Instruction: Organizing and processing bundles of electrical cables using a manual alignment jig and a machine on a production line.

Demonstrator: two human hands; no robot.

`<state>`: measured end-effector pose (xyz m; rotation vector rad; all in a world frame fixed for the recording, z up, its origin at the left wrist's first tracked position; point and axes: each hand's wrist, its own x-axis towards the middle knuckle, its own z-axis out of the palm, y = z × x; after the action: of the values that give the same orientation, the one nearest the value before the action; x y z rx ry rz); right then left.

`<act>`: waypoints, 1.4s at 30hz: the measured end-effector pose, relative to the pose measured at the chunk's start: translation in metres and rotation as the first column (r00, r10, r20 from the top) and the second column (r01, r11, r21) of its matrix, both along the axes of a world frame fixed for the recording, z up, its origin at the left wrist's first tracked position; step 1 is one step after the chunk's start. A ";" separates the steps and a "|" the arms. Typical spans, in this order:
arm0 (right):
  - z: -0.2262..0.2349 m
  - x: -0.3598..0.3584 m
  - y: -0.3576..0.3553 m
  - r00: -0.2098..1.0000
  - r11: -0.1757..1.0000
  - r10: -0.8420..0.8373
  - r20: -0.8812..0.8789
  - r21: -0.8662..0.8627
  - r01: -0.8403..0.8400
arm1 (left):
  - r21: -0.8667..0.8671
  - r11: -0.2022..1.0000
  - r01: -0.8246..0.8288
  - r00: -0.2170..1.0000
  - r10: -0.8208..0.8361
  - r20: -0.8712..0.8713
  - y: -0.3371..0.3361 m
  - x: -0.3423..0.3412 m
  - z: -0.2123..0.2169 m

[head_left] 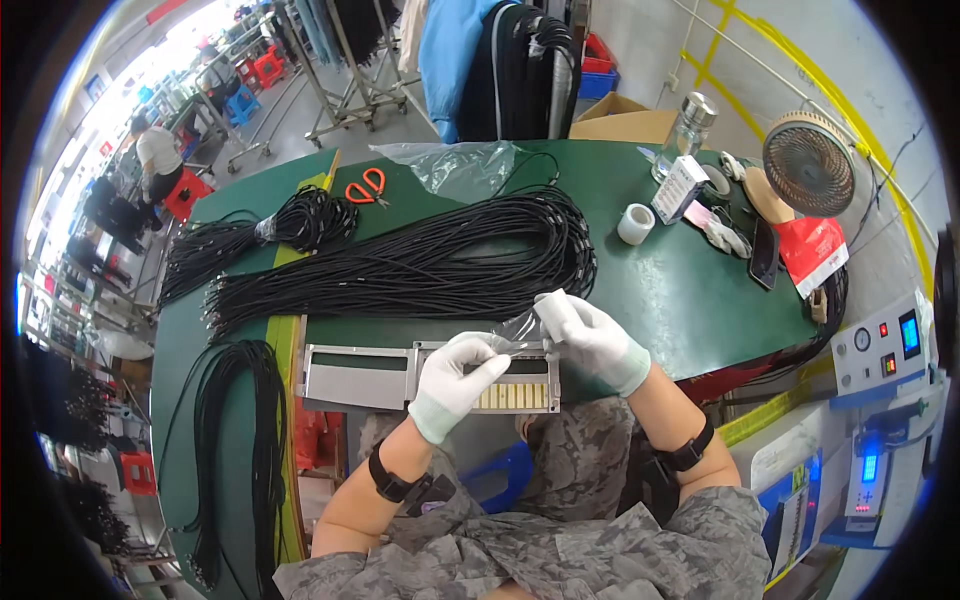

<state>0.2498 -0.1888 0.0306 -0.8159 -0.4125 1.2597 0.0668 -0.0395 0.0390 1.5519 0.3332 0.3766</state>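
My right hand (606, 343), in a white glove, grips a roll of clear film (551, 314) above the table's near edge. A strip of the film (520, 330) stretches leftward from the roll. My left hand (452, 385), gloved too, pinches the loose end of that strip between thumb and fingers. Below both hands lies a metal fixture (358, 404) with a row of yellowish blocks (516, 398) in its right part. A large looped bundle of black cords (420, 262) with small metallic ends lies just beyond the hands.
Further cord bundles (305, 220) (240, 410) lie left. Orange-handled scissors (370, 188), a plastic bag (450, 168), another roll (636, 224), a glass bottle (687, 135), a phone (764, 254) and a fan (808, 165) are on the green table (650, 310). A control box (880, 345) stands right.
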 end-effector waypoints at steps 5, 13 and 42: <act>0.001 0.000 -0.006 0.963 0.999 -0.037 0.265 0.029 0.030 | -0.036 0.999 -0.009 1.000 0.008 -0.015 -0.005 0.002 -0.005; 0.019 -0.023 -0.024 0.933 0.995 -0.036 0.358 0.103 -0.002 | -0.592 0.806 -0.007 1.000 -0.006 -0.020 -0.025 0.000 0.010; -0.032 -0.164 -0.232 0.430 0.578 -0.695 0.575 0.092 0.811 | -0.062 0.728 0.682 0.696 -0.674 -0.249 -0.192 0.011 0.002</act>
<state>0.0855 -0.4204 -0.0017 -1.3656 -0.3063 0.1521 0.0776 -0.2316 0.0407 1.6416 -0.0751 -0.4154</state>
